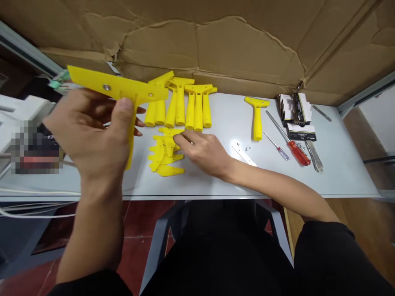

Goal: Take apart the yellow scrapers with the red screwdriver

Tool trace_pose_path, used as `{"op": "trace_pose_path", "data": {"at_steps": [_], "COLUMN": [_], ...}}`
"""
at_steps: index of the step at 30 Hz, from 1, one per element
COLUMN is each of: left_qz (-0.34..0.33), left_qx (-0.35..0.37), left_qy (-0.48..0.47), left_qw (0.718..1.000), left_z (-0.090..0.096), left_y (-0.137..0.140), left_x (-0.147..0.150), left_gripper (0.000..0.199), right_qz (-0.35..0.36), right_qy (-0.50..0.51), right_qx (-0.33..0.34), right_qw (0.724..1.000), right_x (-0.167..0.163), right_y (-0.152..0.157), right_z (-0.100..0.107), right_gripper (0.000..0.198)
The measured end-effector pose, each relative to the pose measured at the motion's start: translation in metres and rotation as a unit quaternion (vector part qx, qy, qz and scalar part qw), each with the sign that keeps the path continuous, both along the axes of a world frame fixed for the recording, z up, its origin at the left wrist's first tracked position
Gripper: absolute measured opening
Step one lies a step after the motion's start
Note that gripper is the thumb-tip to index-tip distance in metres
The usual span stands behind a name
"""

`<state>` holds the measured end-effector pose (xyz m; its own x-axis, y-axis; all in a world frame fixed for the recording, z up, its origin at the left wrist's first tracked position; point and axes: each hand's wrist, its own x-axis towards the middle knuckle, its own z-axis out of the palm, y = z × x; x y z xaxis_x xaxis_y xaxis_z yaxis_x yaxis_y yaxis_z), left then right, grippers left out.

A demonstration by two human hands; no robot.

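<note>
My left hand [101, 127] is raised at the left, gripping a yellow scraper [120, 89] with its thumb across the neck. The scraper's wide head points up, with a screw showing near one end. Over a loose pile of yellow plastic head pieces [168, 169], my right hand [205, 150] reaches down with its fingers bent together. Its fingertips are on one yellow plastic piece [169, 144] at the top of the pile, partly covering it. Behind the pile lie several yellow scraper handles [180, 102], side by side.
To the right lie another yellow scraper [257, 119], a thin blade [244, 156], a small screwdriver [280, 151] and a large red-handled screwdriver [298, 153]. Small black-and-white boxes [296, 111] are stacked farther right. A cardboard wall [216, 45] backs the white table [222, 187].
</note>
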<state>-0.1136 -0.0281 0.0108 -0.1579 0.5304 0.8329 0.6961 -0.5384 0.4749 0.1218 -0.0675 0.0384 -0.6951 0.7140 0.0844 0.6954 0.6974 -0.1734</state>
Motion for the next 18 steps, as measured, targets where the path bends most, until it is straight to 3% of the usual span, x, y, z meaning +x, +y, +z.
{"op": "trace_pose_path", "data": {"at_steps": [4, 8, 11, 14, 16, 18], "left_qz": [0.022, 0.027, 0.028, 0.019, -0.020, -0.048], "left_qx": [0.106, 0.094, 0.040, -0.032, -0.154, -0.224], "left_qy": [0.012, 0.009, -0.021, -0.076, -0.115, -0.156], "left_qw": [0.994, 0.995, 0.999, 0.996, 0.981, 0.961], "left_z": [-0.014, -0.021, -0.014, 0.009, 0.027, 0.041], "left_y": [0.001, 0.001, -0.010, -0.027, -0.040, -0.050], "left_x": [-0.017, -0.022, -0.011, 0.010, 0.028, 0.046], "left_gripper": [0.051, 0.039, 0.025, 0.017, 0.009, 0.010], "right_qz": [0.039, 0.074, 0.067, 0.015, -0.026, -0.075], "right_qy": [-0.059, -0.088, -0.078, -0.008, 0.078, 0.169], "right_qx": [0.087, 0.098, 0.080, 0.066, 0.081, 0.122], "right_qw": [0.994, 0.989, 0.991, 0.998, 0.993, 0.975], "right_x": [-0.022, -0.039, -0.047, -0.038, -0.011, 0.038], "right_y": [0.005, 0.000, -0.008, -0.015, -0.018, -0.019], "right_z": [-0.009, -0.018, -0.020, -0.022, -0.023, -0.023], "right_gripper": [0.056, 0.053, 0.051, 0.052, 0.055, 0.051]}}
